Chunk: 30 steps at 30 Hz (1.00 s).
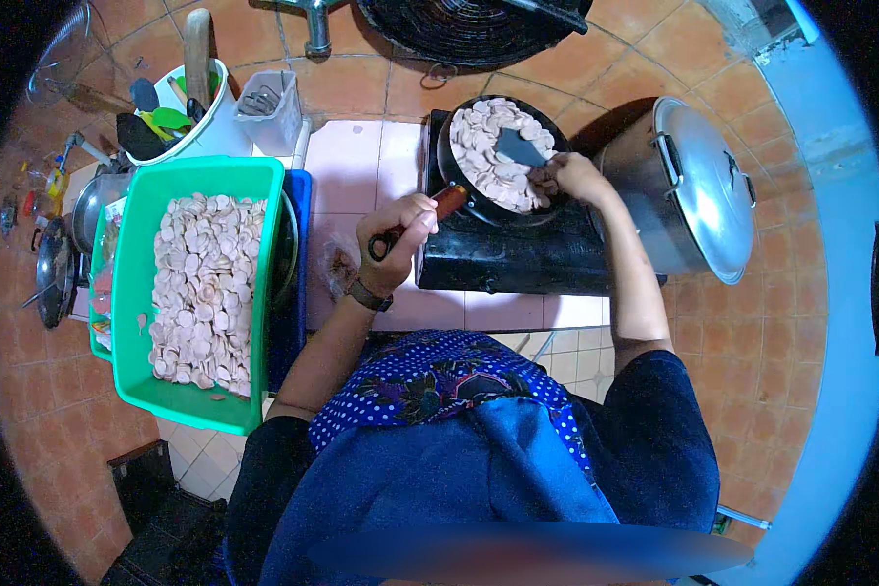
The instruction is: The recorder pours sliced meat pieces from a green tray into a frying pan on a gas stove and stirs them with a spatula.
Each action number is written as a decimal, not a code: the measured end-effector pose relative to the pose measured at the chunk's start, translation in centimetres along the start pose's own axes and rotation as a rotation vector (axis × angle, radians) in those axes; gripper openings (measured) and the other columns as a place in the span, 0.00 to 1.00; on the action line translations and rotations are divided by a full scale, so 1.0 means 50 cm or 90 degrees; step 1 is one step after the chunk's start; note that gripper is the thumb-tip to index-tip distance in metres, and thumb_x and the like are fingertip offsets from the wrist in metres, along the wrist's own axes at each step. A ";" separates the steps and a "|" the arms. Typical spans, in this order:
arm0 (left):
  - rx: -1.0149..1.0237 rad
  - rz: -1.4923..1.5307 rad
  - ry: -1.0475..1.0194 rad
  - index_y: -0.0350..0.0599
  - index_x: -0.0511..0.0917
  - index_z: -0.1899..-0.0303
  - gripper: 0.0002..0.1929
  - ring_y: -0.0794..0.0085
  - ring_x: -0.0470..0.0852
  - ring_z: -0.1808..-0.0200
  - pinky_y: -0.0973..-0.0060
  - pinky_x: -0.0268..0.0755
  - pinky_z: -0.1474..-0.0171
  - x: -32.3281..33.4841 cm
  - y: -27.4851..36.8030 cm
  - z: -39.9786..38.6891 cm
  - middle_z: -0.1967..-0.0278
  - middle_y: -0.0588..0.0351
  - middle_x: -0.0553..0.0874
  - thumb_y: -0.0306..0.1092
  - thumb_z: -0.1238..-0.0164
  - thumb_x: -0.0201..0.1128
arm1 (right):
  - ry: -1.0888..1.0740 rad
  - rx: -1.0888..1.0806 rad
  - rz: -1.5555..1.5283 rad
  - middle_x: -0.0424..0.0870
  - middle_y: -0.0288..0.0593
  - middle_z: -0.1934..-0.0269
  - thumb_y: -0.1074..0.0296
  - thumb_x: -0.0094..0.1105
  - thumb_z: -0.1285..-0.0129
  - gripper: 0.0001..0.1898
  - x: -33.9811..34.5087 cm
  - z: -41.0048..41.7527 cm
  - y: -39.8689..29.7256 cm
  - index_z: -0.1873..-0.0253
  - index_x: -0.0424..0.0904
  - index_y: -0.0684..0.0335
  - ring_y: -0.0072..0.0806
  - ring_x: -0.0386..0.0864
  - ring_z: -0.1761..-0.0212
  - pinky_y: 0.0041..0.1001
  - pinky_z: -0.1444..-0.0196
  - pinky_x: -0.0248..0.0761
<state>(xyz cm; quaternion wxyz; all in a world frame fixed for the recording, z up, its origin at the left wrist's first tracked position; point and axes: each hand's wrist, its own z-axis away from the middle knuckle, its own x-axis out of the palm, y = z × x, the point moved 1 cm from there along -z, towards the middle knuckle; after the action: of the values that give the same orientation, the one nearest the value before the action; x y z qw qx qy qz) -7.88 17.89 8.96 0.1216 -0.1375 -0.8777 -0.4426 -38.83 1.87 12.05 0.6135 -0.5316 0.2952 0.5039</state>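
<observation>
My left hand (399,238) grips the brown handle of a dark frying pan (450,157), which sits on a black gas stove (516,256). Many pale, round slices (491,117) fill the pan. Over its right side, my right hand (575,178) holds a dark spatula (521,149) whose blade rests among the slices. The lower part of the spatula is hidden by my fingers. To the left, a green plastic basin (190,406) holds a large heap of similar slices.
A lidded metal pot (648,190) stands right of the stove. Behind are a blackened wok (476,33), a white bucket of utensils (223,121) and a clear plastic container (267,128). A blue tray (293,322) lies partly under the basin, near a small plastic bag (339,267).
</observation>
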 end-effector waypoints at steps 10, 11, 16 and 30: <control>-0.005 -0.012 0.012 0.37 0.76 0.76 0.09 0.70 0.79 0.68 0.61 0.72 0.46 -0.001 -0.014 0.006 0.75 0.55 0.81 0.20 0.36 0.58 | 0.154 0.026 0.293 0.85 0.58 0.60 0.56 0.52 0.34 0.16 -0.043 0.022 -0.038 0.49 0.83 0.56 0.51 0.83 0.54 0.45 0.54 0.76; -0.002 -0.007 -0.003 0.37 0.76 0.76 0.08 0.70 0.80 0.68 0.61 0.72 0.46 0.004 -0.014 0.000 0.75 0.56 0.81 0.21 0.36 0.58 | 0.124 0.041 0.333 0.85 0.57 0.60 0.57 0.53 0.36 0.15 -0.021 0.011 -0.016 0.51 0.83 0.57 0.50 0.84 0.55 0.45 0.54 0.77; 0.005 -0.019 0.004 0.37 0.77 0.75 0.08 0.70 0.80 0.67 0.61 0.72 0.45 0.000 -0.008 0.006 0.74 0.56 0.82 0.21 0.35 0.59 | 0.032 -0.064 0.358 0.85 0.56 0.63 0.58 0.55 0.37 0.13 0.032 0.077 -0.047 0.55 0.84 0.56 0.50 0.84 0.59 0.45 0.57 0.77; -0.032 -0.066 0.011 0.38 0.76 0.77 0.10 0.70 0.80 0.68 0.62 0.73 0.46 0.008 0.010 0.001 0.75 0.55 0.82 0.21 0.34 0.58 | 0.254 -0.175 0.568 0.77 0.45 0.53 0.70 0.58 0.46 0.13 -0.020 -0.003 0.006 0.54 0.80 0.56 0.41 0.84 0.55 0.39 0.57 0.79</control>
<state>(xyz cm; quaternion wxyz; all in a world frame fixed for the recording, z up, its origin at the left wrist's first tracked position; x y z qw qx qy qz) -8.07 18.25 9.44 0.1022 -0.0911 -0.8713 -0.4713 -39.39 1.41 12.81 0.1944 -0.5154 0.5362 0.6396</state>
